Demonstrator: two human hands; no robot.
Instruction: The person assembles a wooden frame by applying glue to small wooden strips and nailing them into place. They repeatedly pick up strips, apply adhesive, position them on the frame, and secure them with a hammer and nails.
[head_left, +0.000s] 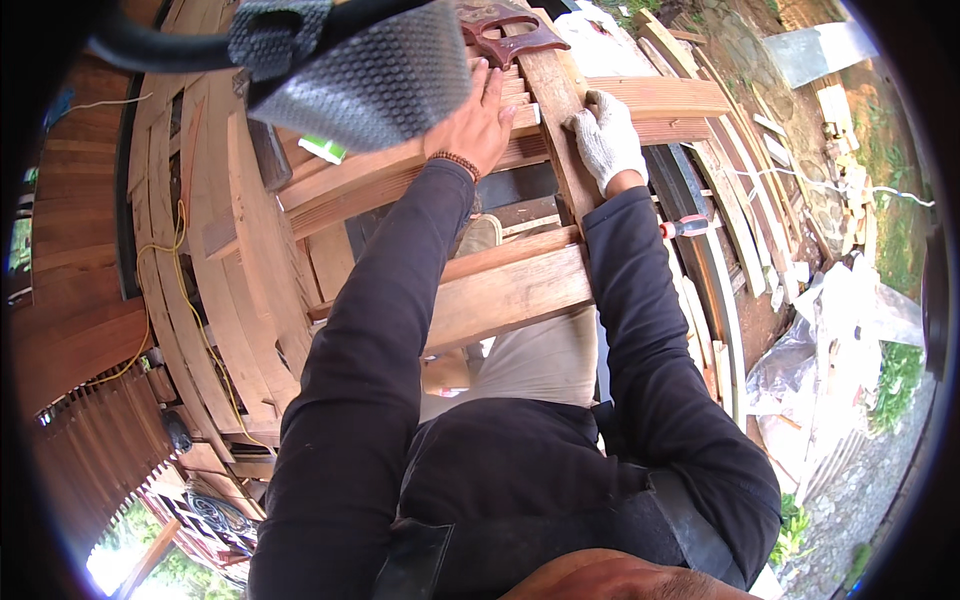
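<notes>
My left hand (478,125), bare with a bead bracelet at the wrist, rests flat on the stacked timber with its fingers stretched forward. Just beyond its fingertips lies a hand saw (548,38) with a reddish-brown handle; most of its blade is out of sight. A long wooden board (562,120) runs away from me across the crosswise beams. My right hand (608,142) wears a white knit glove and is curled over this board's right edge. Closer to my body, a wide wooden plank (515,298) lies crosswise.
A grey textured strap (370,75) blocks part of the upper left. A screwdriver (687,228) with a red and black handle lies to the right of my forearm. A yellow cord (183,285) trails over planks at left. Clear plastic sheeting (800,350) lies at right.
</notes>
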